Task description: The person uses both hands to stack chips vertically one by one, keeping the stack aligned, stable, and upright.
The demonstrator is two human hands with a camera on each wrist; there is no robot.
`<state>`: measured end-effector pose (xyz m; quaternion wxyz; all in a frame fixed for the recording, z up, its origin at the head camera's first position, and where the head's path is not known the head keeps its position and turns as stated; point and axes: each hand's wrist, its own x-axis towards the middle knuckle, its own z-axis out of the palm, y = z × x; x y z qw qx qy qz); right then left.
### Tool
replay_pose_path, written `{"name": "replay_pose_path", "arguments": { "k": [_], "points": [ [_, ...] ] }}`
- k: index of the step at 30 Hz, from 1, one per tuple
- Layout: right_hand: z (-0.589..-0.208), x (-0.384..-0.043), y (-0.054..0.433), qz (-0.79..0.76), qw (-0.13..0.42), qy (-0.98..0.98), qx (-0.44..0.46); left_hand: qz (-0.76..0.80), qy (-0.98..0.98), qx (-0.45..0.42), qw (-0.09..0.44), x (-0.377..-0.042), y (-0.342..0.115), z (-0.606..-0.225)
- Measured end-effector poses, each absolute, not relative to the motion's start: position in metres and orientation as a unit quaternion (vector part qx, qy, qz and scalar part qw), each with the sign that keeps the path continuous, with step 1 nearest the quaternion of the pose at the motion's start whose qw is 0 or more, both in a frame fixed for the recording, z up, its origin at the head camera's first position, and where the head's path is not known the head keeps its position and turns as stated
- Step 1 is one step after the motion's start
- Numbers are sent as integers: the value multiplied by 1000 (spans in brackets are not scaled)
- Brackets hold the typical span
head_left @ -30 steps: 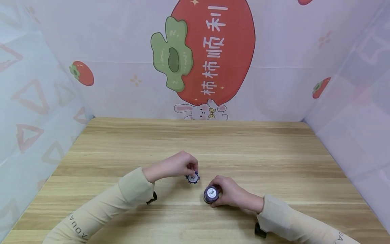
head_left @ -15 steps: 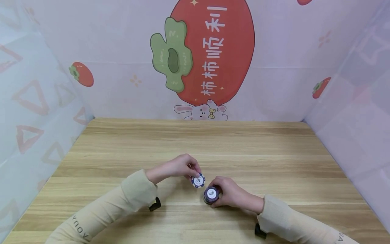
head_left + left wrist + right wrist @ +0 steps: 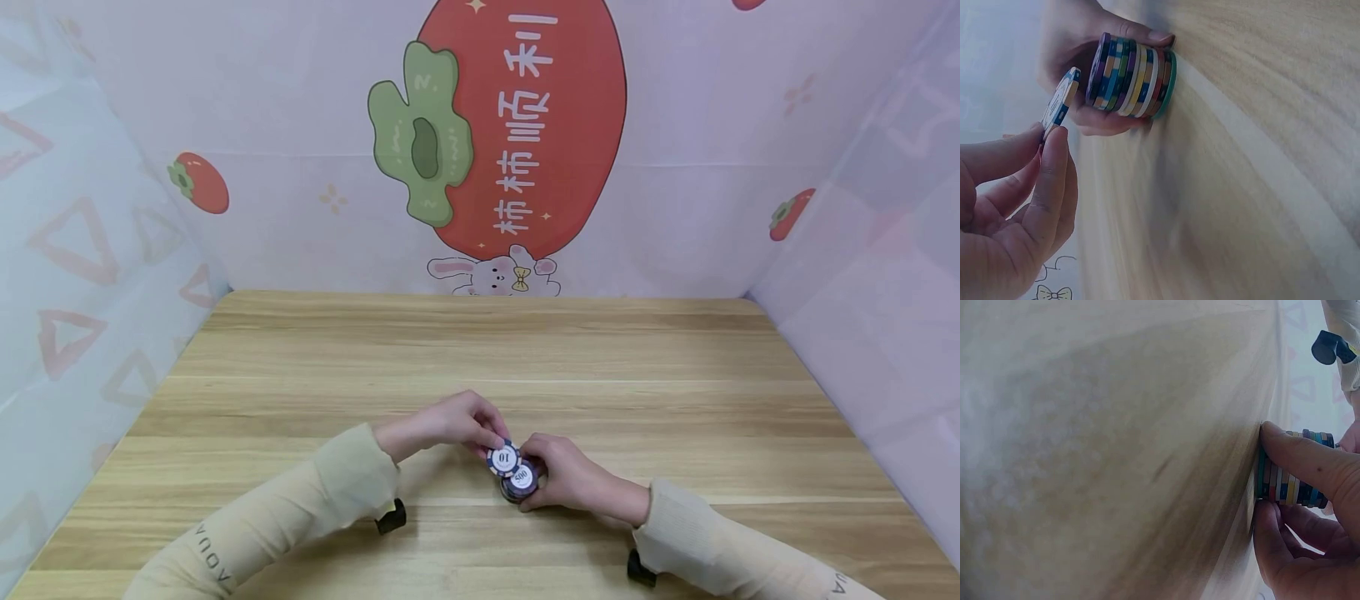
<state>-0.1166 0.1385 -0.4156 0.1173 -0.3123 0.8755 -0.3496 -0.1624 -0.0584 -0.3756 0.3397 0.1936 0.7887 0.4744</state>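
Observation:
My left hand pinches one blue-and-white poker chip marked 10 between thumb and fingertips. In the head view that chip overlaps the top of a stack of poker chips; the left wrist view shows it tilted, a little apart from the stack's top. My right hand grips the stack low down, thumb on one side and fingers on the other. A purple chip marked 500 tops the stack, and a green one lies at the bottom, against the table. Between them are several blue, yellow, white, red and brown chips.
The wood-grain table reaches back to a printed cloth wall with a large red persimmon. Cloth walls stand on both sides as well. Black wrist mounts show under the beige sleeves.
The left hand has moved right and toward the person, bringing the chip from left of the stack to over its edge, with the face turned more upward. The right hand has stayed put.

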Motion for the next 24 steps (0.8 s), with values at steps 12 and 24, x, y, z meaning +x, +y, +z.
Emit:
{"name": "replay_pose_path", "arguments": {
  "k": [12,24],
  "points": [
    [-416,-117,139,-354,115,873,-314,475,786,188,348,-157,-43,-377],
    [-416,-116,139,-343,104,878,-317,464,791,184,355,-152,-36,-376]
  ]
}}
